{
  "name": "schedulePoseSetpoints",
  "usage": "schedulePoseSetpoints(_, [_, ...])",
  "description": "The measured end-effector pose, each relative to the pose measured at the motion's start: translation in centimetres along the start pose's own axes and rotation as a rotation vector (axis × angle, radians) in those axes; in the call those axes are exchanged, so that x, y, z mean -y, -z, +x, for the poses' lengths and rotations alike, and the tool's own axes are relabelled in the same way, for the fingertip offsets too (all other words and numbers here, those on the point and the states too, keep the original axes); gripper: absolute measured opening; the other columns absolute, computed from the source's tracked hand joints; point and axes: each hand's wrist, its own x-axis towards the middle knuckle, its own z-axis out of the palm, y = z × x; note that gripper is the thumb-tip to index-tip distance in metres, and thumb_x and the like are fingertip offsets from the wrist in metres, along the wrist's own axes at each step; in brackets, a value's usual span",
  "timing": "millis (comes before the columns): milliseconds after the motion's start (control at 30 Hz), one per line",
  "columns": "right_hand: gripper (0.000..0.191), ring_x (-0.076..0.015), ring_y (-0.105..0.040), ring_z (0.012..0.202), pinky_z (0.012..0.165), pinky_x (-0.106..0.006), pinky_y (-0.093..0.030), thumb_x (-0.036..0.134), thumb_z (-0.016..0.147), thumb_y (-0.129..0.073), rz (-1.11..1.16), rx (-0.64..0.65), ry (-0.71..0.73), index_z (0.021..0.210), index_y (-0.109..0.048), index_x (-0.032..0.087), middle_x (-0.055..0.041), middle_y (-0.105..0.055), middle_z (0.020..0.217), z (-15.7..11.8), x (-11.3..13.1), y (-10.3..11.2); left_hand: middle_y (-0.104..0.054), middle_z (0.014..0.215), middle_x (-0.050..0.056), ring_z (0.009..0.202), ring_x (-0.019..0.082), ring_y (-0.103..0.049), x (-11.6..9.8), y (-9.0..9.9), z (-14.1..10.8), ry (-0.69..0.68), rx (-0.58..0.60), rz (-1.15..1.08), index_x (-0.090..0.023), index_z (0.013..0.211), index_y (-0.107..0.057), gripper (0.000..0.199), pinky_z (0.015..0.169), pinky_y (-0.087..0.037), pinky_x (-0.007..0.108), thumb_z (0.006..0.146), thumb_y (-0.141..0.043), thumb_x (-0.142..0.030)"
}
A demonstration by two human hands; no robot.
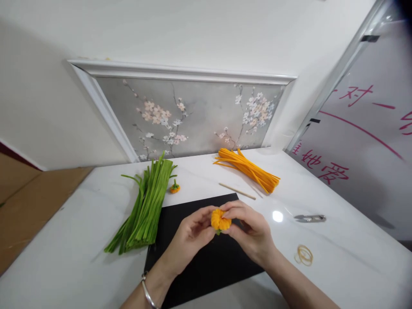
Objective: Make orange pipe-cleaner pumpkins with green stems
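Between my two hands is a small orange pumpkin that looks made of pipe cleaners, with a bit of green showing at its underside. My left hand grips it from the left, fingers and thumb closed on its edge. From the other side my right hand pinches it, with fingertips on its top. Both hands are above a black mat. A second small orange pumpkin with a green stem rests on the white table behind the mat.
A bundle of green pipe cleaners lies at left, orange pipe cleaners at the back right. A thin wooden stick, thread snips and rubber bands lie on the table. Cardboard borders the left; a whiteboard stands right.
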Motion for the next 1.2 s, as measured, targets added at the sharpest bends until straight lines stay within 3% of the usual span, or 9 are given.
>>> schedulePoseSetpoints(67, [0.017,-0.0210,-0.062,0.097,0.086,-0.038,-0.051,0.020,0.084,-0.067,0.032,-0.005,-0.026,0.099,-0.066,0.028,-0.0052,-0.066,0.101,0.1,-0.1,0.2,-0.068,0.099,0.004,0.088,0.018,-0.064,-0.3,0.2,0.0,0.015,0.072,-0.133,-0.028,0.113,-0.065,0.040,0.081,-0.052,0.031,0.075,-0.075,-0.036])
schedulePoseSetpoints(167, [0.013,-0.0220,-0.060,0.101,0.088,-0.038,-0.051,0.028,0.083,-0.069,0.031,0.024,-0.052,0.096,-0.068,0.028,-0.0060,-0.065,0.103,0.2,0.0,0.4,-0.067,0.088,0.001,0.078,0.014,-0.063,-0.4,0.1,-0.1,0.004,0.088,-0.172,-0.026,0.104,-0.067,0.027,0.073,-0.052,0.025,0.078,-0.073,-0.031])
schedulePoseSetpoints(267, [0.015,-0.0216,-0.060,0.100,0.084,-0.035,-0.053,0.029,0.083,-0.069,-0.066,0.067,-0.026,0.099,-0.068,0.026,-0.0077,-0.062,0.107,0.3,0.7,0.8,-0.066,0.079,-0.001,0.069,0.011,-0.062,-0.6,-0.2,-0.1,-0.023,0.068,-0.111,-0.024,0.097,-0.066,0.016,0.064,-0.050,0.020,0.081,-0.070,-0.022])
schedulePoseSetpoints(433, [0.023,-0.0168,-0.061,0.084,0.072,-0.029,-0.056,0.013,0.089,-0.056,-0.303,0.125,0.111,0.108,-0.064,0.023,-0.0071,-0.060,0.096,0.4,2.0,1.3,-0.065,0.086,0.000,0.073,0.013,-0.063,-1.4,-0.6,-0.2,-0.045,0.051,0.055,-0.022,0.094,-0.064,0.012,0.066,-0.052,0.023,0.083,-0.067,-0.022])
schedulePoseSetpoints(667, [0.028,-0.0204,-0.061,0.097,0.081,-0.032,-0.057,0.006,0.090,-0.048,-0.552,0.299,0.220,0.113,-0.058,0.017,-0.0129,-0.061,0.105,-0.2,1.9,1.3,-0.067,0.082,0.003,0.071,0.014,-0.061,-1.1,-0.4,-0.1,-0.040,-0.028,0.276,-0.018,0.087,-0.065,0.006,0.064,-0.052,0.024,0.082,-0.064,-0.022])
schedulePoseSetpoints(833, [0.027,-0.0193,-0.061,0.091,0.079,-0.032,-0.057,0.007,0.090,-0.049,-0.445,0.235,0.198,0.113,-0.055,0.018,-0.0110,-0.060,0.101,0.0,1.7,1.5,-0.069,0.078,0.003,0.074,0.016,-0.064,-1.3,-0.6,0.0,-0.014,-0.016,0.222,-0.018,0.088,-0.065,0.007,0.068,-0.053,0.026,0.082,-0.063,-0.020])
schedulePoseSetpoints(1067, [0.030,-0.0189,-0.061,0.091,0.077,-0.031,-0.057,0.005,0.089,-0.049,-0.434,0.219,0.256,0.115,-0.055,0.019,-0.0110,-0.059,0.102,-0.3,1.3,1.5,-0.068,0.084,0.003,0.065,0.013,-0.059,-1.6,-0.6,-0.1,-0.069,0.016,0.235,-0.019,0.085,-0.066,0.008,0.055,-0.051,0.022,0.078,-0.065,-0.014])
schedulePoseSetpoints(1200, [0.029,-0.0180,-0.062,0.089,0.075,-0.029,-0.057,0.006,0.090,-0.052,-0.423,0.193,0.270,0.114,-0.057,0.020,-0.0098,-0.060,0.101,-0.2,1.4,1.7,-0.067,0.087,0.003,0.068,0.012,-0.058,-1.7,-0.5,-0.3,-0.060,0.001,0.224,-0.020,0.086,-0.067,0.013,0.055,-0.050,0.020,0.075,-0.070,-0.013])
